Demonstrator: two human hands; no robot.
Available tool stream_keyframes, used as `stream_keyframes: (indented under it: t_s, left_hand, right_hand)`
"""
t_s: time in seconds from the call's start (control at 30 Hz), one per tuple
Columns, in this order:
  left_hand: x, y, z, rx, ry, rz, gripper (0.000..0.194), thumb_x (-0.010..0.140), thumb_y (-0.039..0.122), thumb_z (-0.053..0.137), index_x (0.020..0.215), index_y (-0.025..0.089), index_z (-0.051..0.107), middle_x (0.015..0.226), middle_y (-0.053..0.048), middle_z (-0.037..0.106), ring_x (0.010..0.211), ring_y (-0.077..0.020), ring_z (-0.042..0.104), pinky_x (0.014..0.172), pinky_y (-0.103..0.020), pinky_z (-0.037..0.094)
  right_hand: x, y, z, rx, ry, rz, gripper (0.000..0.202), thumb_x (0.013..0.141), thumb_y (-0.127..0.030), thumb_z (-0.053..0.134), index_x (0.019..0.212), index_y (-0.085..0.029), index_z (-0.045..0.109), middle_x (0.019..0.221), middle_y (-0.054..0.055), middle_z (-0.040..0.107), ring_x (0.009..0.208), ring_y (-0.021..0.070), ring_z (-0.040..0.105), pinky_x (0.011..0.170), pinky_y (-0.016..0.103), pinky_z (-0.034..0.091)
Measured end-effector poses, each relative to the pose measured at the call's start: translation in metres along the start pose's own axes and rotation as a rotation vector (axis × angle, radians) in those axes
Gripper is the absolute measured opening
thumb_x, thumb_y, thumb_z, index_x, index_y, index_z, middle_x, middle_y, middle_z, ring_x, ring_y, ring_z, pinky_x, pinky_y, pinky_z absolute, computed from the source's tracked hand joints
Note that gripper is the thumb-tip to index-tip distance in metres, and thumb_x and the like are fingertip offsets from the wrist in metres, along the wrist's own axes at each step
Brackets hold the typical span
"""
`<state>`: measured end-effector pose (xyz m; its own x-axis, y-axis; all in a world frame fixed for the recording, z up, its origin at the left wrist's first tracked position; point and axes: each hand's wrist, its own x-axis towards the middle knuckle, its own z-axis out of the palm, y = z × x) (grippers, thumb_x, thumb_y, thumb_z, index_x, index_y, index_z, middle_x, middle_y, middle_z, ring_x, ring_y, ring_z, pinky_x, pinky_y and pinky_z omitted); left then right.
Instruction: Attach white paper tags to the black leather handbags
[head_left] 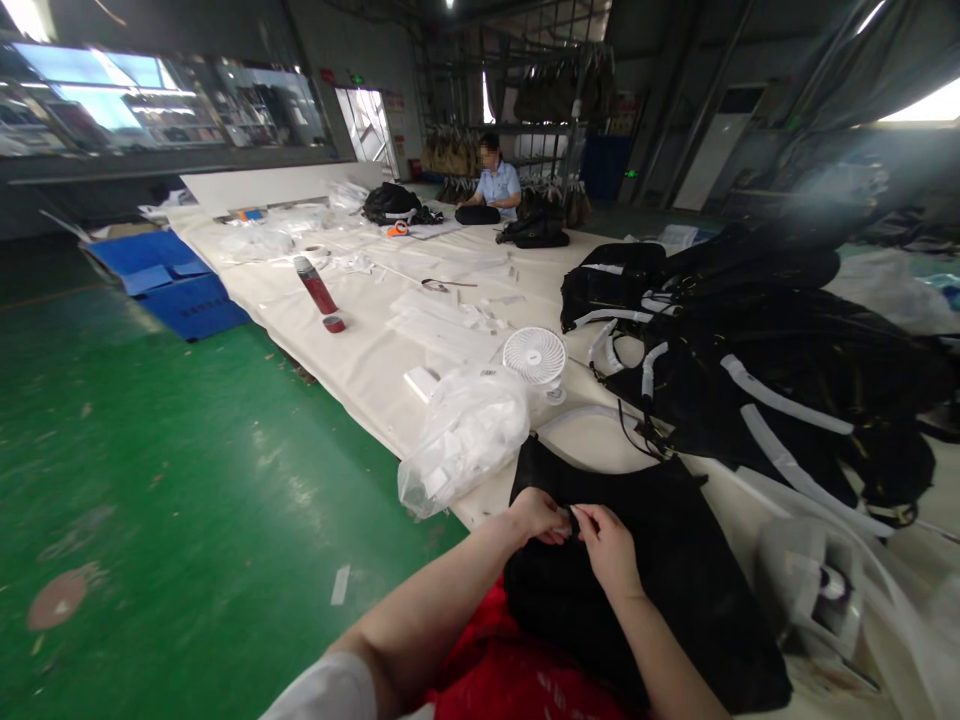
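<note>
— Factory floor, green-painted, with a long cream cloth-covered work table [375, 370] running from the lower right of the frame up toward the top centre. What sits closest to the camera?

— A flat black fabric piece [675, 560], lower centre, lying half on the table edge and half over the person's lap, so its near edge comes up within reach. Both hands meet on that edge: the left hand [538, 517] is curled and pinching the cloth, and the right hand [609, 545] pinches right beside it, fingertips touching at one small spot. What exactly is caught between them is too small to tell.

— And under it?

— Red material [510, 670] at the bottom centre, beneath the black piece.

— Around it?

— Just left of the piece, a clear plastic bag of white parts [461, 435] sits at the table edge, close to the left hand. Behind that, a small white desk fan [534, 357] faces the seat. To the right, a heap of black bags with white strips [757, 350] fills the middle right of the frame.

— Further off?

— A dark red cylindrical bottle [315, 284] lies on the cloth, upper left of centre; blue bins [169, 285] stand on the floor at the left. At the top centre another person in a pale blue shirt [497, 182] sits at the far end of the table.
</note>
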<state>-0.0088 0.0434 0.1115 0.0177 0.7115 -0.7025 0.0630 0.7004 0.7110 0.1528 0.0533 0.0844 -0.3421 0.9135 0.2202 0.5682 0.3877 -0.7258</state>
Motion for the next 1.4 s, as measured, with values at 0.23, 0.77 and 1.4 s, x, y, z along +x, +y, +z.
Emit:
stream_keyframes:
  t_s: [0.23,0.77,1.4]
  left_hand:
    - [-0.017,-0.011,0.001,-0.062,0.023,0.105,0.014,0.079,0.026,0.069,0.074,0.013,0.066,0.063,-0.002,0.068,0.060,-0.0129,0.068,0.059,-0.022,0.055]
    - [-0.021,-0.017,0.012,-0.229,0.143,0.196,0.012,0.073,0.025,0.075,0.072,0.016,0.068,0.058,0.002,0.064,0.058,-0.0121,0.062,0.061,-0.023,0.052]
    - [-0.004,-0.022,0.014,-0.371,0.133,0.151,0.021,0.082,0.029,0.070,0.071,0.013,0.063,0.062,-0.001,0.064,0.055,-0.0104,0.060,0.059,-0.023,0.049]
  right_hand:
    - [-0.019,-0.013,0.002,-0.227,0.065,-0.163,0.033,0.099,-0.035,0.041,0.097,-0.017,0.068,0.088,0.009,0.070,0.081,0.0182,0.068,0.076,0.030,0.052]
    - [-0.026,-0.022,0.002,-0.415,0.088,-0.294,0.029,0.100,-0.026,0.041,0.099,-0.018,0.070,0.087,0.006,0.071,0.076,0.0147,0.068,0.070,0.025,0.049]
    - [-0.002,-0.019,-0.003,0.137,-0.136,0.250,0.025,0.089,-0.027,0.045,0.102,-0.020,0.066,0.079,0.004,0.069,0.066,0.0169,0.066,0.063,0.028,0.054]
